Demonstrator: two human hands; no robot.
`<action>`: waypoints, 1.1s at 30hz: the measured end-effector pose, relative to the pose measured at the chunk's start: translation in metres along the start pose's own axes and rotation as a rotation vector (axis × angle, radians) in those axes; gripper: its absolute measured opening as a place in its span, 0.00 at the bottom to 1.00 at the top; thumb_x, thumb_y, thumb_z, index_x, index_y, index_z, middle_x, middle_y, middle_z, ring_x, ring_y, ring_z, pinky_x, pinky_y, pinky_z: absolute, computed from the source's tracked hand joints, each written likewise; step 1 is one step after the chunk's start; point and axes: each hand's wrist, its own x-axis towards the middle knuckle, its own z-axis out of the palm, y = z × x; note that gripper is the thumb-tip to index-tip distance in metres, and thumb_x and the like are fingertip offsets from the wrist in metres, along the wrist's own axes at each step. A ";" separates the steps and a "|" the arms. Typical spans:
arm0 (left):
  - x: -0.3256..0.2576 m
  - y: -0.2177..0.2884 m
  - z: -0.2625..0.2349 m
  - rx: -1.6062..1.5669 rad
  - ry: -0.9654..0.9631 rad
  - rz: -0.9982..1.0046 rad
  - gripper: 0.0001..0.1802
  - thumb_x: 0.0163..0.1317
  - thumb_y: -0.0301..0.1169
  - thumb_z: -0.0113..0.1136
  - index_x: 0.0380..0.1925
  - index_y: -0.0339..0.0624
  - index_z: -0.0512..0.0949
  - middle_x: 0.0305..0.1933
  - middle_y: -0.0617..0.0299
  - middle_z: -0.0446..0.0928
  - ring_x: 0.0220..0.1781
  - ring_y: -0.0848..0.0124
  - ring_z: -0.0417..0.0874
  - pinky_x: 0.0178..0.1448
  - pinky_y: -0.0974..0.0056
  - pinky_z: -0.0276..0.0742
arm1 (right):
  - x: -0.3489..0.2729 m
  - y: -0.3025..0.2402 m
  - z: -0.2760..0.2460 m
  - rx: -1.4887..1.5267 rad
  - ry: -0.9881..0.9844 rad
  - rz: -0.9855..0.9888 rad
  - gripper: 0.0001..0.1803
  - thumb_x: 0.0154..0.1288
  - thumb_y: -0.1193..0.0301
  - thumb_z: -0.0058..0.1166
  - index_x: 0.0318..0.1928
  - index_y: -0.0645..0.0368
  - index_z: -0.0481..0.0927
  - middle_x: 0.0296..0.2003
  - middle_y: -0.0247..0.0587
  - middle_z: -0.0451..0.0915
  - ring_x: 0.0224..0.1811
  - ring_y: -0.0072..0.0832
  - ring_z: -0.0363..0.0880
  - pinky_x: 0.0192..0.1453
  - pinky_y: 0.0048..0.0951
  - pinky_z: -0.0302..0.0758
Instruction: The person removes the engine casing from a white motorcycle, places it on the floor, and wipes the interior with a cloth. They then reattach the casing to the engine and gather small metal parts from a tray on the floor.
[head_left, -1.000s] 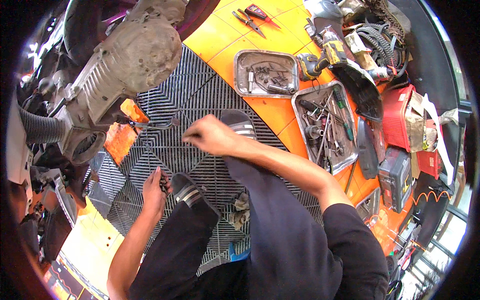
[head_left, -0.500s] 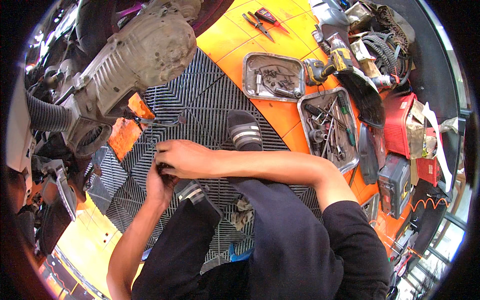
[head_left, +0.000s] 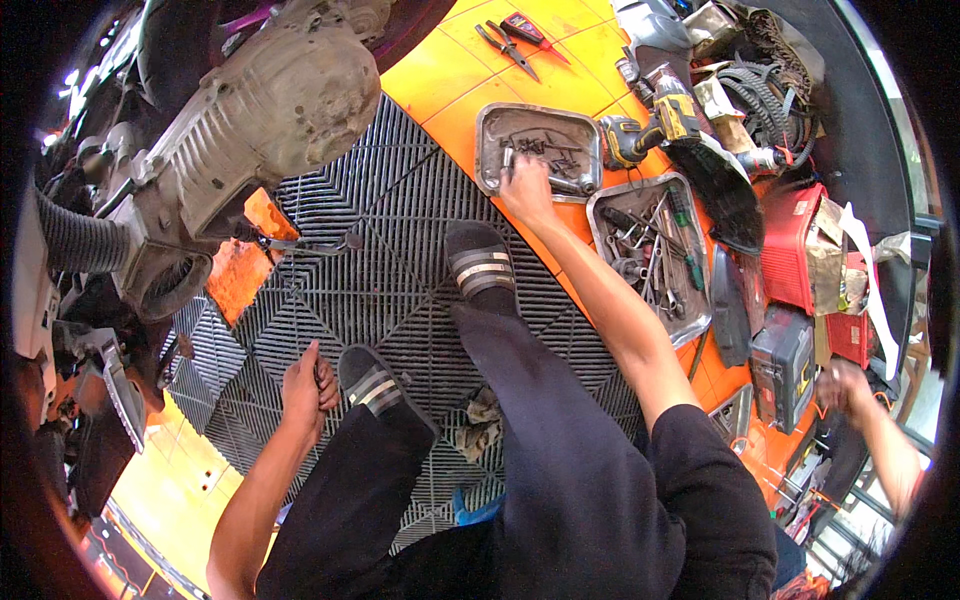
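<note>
My left hand (head_left: 308,393) is curled closed with the thumb raised, over the ribbed mat beside my left sandal (head_left: 370,382). What its fingers hold is hidden. Stretched out to the far right, my right hand (head_left: 527,186) dips into a shallow metal tray (head_left: 583,116). Its fingers close at the lower end of a silver cylindrical piece that looks like a socket (head_left: 507,160). Small dark bolts (head_left: 550,150) lie scattered in the same tray, just past the fingertips.
A dirty scooter engine casing (head_left: 270,110) looms at upper left. Right of the tray lie a yellow-black cordless drill (head_left: 640,135) and a second tray (head_left: 702,325) of wrenches and screwdrivers. Pliers (head_left: 508,52) rest farther back. Another person's hand (head_left: 848,388) reaches in at the right.
My hands have come apart. The right one has swung far and right into the bolt tray, while the left has lowered slightly. Another person's arm has appeared at the right.
</note>
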 end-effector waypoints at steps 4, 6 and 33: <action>0.002 -0.002 -0.003 0.000 0.018 -0.029 0.24 0.75 0.50 0.51 0.23 0.49 0.63 0.18 0.69 0.59 0.13 0.78 0.57 0.18 0.71 0.52 | -0.026 -0.011 0.028 0.179 0.209 -0.318 0.15 0.64 0.76 0.56 0.51 0.65 0.78 0.60 0.60 0.74 0.63 0.55 0.71 0.69 0.48 0.68; 0.002 0.000 0.001 -0.001 0.029 -0.024 0.24 0.75 0.50 0.50 0.23 0.49 0.63 0.18 0.70 0.59 0.14 0.78 0.57 0.18 0.71 0.52 | -0.033 -0.018 0.023 0.260 0.202 -0.323 0.14 0.64 0.77 0.56 0.50 0.64 0.79 0.60 0.57 0.74 0.62 0.54 0.71 0.68 0.46 0.69; -0.003 -0.014 -0.007 -0.013 0.022 -0.016 0.20 0.77 0.47 0.49 0.31 0.44 0.70 0.26 0.65 0.69 0.25 0.72 0.72 0.29 0.66 0.68 | -0.004 0.078 -0.032 -0.027 0.384 -0.079 0.13 0.61 0.78 0.55 0.46 0.68 0.80 0.47 0.58 0.80 0.52 0.53 0.77 0.61 0.47 0.72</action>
